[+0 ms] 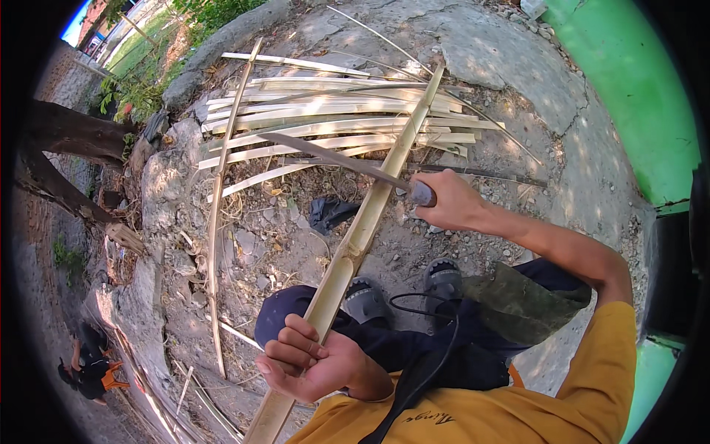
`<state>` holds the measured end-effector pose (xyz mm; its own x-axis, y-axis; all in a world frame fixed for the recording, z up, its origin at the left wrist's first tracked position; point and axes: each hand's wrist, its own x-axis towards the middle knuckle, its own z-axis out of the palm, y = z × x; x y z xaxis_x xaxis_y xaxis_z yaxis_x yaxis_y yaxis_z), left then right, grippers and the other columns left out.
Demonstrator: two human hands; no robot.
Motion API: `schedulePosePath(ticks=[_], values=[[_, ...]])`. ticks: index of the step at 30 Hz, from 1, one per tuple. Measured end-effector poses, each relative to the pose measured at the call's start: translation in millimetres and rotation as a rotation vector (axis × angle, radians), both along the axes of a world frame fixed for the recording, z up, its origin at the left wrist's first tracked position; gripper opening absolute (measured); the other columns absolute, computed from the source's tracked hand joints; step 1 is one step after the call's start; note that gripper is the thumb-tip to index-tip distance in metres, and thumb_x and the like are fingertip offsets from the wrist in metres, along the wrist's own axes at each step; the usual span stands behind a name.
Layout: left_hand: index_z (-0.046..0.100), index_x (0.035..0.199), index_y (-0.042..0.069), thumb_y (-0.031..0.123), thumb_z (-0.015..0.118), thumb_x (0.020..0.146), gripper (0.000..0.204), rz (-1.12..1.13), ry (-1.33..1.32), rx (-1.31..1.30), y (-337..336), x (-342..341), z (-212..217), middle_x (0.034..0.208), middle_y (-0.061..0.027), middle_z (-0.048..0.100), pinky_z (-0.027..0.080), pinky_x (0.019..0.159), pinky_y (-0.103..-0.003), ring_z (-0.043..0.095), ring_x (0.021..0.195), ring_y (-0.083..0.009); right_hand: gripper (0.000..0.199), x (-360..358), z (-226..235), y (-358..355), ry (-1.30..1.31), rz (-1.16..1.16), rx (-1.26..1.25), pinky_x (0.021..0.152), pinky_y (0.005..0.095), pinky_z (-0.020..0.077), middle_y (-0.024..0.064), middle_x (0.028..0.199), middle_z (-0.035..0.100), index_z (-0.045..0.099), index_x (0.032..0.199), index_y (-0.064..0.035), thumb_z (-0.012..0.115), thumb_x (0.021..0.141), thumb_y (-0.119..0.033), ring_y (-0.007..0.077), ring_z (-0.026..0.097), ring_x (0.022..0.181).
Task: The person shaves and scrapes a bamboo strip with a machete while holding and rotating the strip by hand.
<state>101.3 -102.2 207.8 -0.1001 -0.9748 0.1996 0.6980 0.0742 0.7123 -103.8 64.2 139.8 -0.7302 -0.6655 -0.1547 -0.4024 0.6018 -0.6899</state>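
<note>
Head view: we see a broad split length of bamboo (336, 285) slanting from the lower left, across the lap, up toward the heap beyond the shoes (366, 300). Our right grip (447, 200) is closed firmly around the handle of a long dark blade (325, 155), which crosses above the bamboo's upper half; whether the edge touches it we cannot tell. Our left grip (318, 362) lies over the bamboo's lower part, fingers curled in toward the palm as a loose fist. We cannot tell whether it has hold of the bamboo or merely rests there.

On the ground (518, 96), many pale strips (318, 109) lie roughly side by side, with one longer strip (216, 214) running along their left. Those strips, we judge, are already split narrow. The bamboo before us is wider than most of them, and a node ridge shows partway along its hollow face, so shaping of this piece looks unfinished. How many further pieces remain, we cannot say.
</note>
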Motion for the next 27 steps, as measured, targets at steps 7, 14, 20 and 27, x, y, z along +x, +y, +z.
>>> schedulePosePath(ticks=[7,14,20,27], values=[[0.022,0.062,0.019,0.026,0.045,0.109,0.052,-0.011,0.01,-0.019,-7.9,16.0,3.7,0.052,0.0043,0.019,0.022,0.05,-0.026,0.014,0.042,-0.0076,0.022,-24.6,-7.0,11.3,0.034,0.004,0.048,0.068,0.0499,0.0516,0.0197,0.075,0.069,0.069,0.091,-0.004,0.069,0.076,-0.02,0.0416,0.066,0.071],[0.025,0.063,0.018,0.027,0.044,0.109,0.05,-0.1,0.022,-0.12,-5.5,18.8,3.5,0.052,0.0043,0.021,0.021,0.048,-0.027,0.016,0.042,-0.0079,0.021,-118.6,-73.0,55.7,0.096,-0.152,0.168,0.065,0.0444,0.0469,0.0163,0.07,0.062,0.062,0.086,0.0014,0.067,0.077,-0.018,0.0285,0.059,0.065],[0.026,0.065,0.018,0.025,0.045,0.107,0.047,-0.13,0.072,-0.191,-22.2,20.5,3.2,0.051,0.0042,0.02,0.023,0.049,-0.026,0.015,0.041,-0.0082,0.026,-113.8,-68.9,50.3,0.047,-0.217,0.139,0.069,0.0439,0.0482,0.0173,0.079,0.066,0.063,0.09,0.0012,0.069,0.078,-0.021,0.0294,0.061,0.072],[0.044,0.091,0.012,0.039,0.059,0.095,0.032,-0.447,-0.034,-0.46,-44.9,27.1,9.1,0.097,-0.0104,0.05,0.049,0.099,-0.049,0.055,0.101,-0.0257,0.032,-124.3,-80.8,67.9,0.066,-0.213,-0.002,0.075,0.042,0.0508,0.0174,0.085,0.07,0.068,0.101,0.0006,0.072,0.079,-0.022,0.0286,0.065,0.078]])
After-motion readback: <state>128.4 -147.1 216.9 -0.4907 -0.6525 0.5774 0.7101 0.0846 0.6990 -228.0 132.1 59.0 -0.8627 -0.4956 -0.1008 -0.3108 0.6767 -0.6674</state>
